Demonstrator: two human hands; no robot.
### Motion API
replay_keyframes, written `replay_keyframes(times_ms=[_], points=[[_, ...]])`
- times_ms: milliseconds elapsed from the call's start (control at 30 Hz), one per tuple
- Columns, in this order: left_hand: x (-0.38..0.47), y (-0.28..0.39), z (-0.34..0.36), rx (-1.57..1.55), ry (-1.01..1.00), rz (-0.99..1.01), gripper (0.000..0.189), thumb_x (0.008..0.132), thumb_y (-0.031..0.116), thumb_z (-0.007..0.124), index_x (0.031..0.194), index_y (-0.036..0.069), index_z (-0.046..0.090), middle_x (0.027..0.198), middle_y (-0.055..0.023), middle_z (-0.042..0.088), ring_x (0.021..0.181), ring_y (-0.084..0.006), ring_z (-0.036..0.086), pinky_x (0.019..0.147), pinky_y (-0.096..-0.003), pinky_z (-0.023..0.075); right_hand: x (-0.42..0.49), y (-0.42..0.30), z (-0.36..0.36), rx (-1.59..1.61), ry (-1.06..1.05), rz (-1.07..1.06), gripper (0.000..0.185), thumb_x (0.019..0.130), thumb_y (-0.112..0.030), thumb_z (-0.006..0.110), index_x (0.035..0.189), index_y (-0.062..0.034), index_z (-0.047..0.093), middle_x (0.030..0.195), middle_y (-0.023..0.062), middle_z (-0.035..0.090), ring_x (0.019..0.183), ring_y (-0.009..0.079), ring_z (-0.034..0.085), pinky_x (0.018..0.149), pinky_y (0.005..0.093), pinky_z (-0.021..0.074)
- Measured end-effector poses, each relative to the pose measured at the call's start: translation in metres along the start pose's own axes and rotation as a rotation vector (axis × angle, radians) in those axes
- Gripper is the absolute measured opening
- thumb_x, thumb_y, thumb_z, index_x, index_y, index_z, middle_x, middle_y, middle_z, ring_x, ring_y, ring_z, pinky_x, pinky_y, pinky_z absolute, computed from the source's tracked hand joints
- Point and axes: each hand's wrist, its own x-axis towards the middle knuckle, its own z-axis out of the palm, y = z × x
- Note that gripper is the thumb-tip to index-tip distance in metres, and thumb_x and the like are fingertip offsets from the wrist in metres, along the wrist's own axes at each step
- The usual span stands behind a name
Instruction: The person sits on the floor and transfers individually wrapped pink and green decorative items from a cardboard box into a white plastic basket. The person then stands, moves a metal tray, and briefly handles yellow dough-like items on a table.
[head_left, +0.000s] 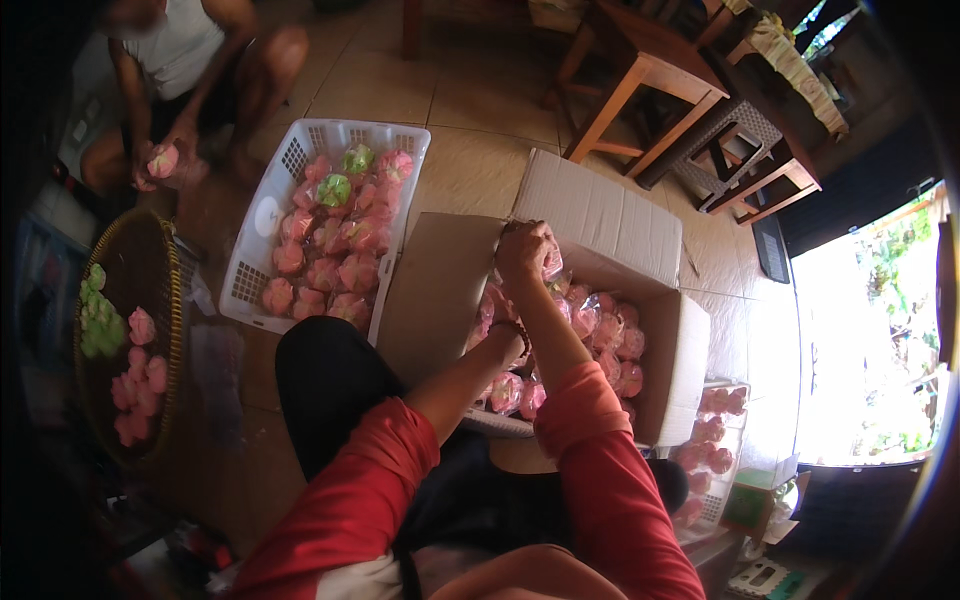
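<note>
A cardboard box with raised flaps stands before me, filled with pink lotus-shaped pieces in clear plastic wrap. My right hand is at the box's far left corner, its fingers curled on a wrapped pink piece. Below it, my left hand reaches into the box, a beaded bracelet at its wrist. The right forearm hides most of that hand, including its fingers and anything in them.
A white plastic crate at left holds wrapped pink and green pieces. Farther left are a woven tray with unwrapped pieces and a seated person holding a pink one. Another crate is at right. Wooden stools stand behind.
</note>
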Motion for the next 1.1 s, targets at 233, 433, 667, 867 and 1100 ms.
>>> replay_keyframes(times_ms=[233,433,667,867,1100], points=[[-0.007,0.003,0.01,-0.047,0.127,0.009,0.068,0.087,0.055,0.041,0.143,0.019,0.027,0.146,-0.0147,0.025,0.134,-0.0381,0.022,0.099,-0.0689,0.0154,-0.006,0.034,0.014,0.526,-0.172,-0.163,0.051,0.081,-0.05,0.055,0.115,-0.0109,0.058,0.109,0.0183,0.061,0.113,0.0371,0.051,0.081,0.0486,0.048],[-0.008,0.004,0.01,-0.121,0.187,0.009,0.065,0.085,0.054,0.046,0.14,0.021,0.033,0.146,-0.0171,0.025,0.135,-0.0399,0.019,0.098,-0.0691,0.0168,-0.007,0.097,0.037,0.97,-0.129,-0.263,0.054,0.074,-0.041,0.066,0.12,-0.0145,0.052,0.1,0.0192,0.065,0.099,0.036,0.06,0.084,0.0462,0.0473],[0.009,-0.021,0.0,-0.493,0.575,0.075,0.049,0.078,0.03,0.055,0.122,0.009,0.052,0.126,-0.0206,0.043,0.122,-0.0389,0.037,0.097,-0.0548,0.034,-0.022,0.096,0.077,1.238,0.021,-0.158,0.053,0.067,-0.026,0.078,0.108,-0.0037,0.054,0.096,0.023,0.064,0.093,0.0399,0.061,0.081,0.0438,0.0487],[0.055,-0.041,0.0,-0.399,0.69,0.079,0.044,0.074,0.017,0.054,0.112,-0.003,0.055,0.118,-0.0247,0.054,0.11,-0.0399,0.05,0.096,-0.0454,0.0399,-0.032,0.084,0.079,1.004,-0.005,-0.228,0.038,0.079,-0.025,0.065,0.11,-0.0053,0.055,0.099,0.0205,0.062,0.083,0.0368,0.063,0.072,0.0453,0.05],[0.067,-0.051,-0.005,-0.373,0.671,0.299,0.026,0.079,0.017,0.058,0.099,0.002,0.063,0.115,-0.0219,0.056,0.11,-0.0383,0.05,0.094,-0.0427,0.0415,-0.045,0.106,0.054,1.123,0.042,-0.101,0.066,0.07,-0.034,0.07,0.124,-0.0047,0.045,0.106,0.0222,0.059,0.097,0.0417,0.057,0.084,0.0477,0.0464]])
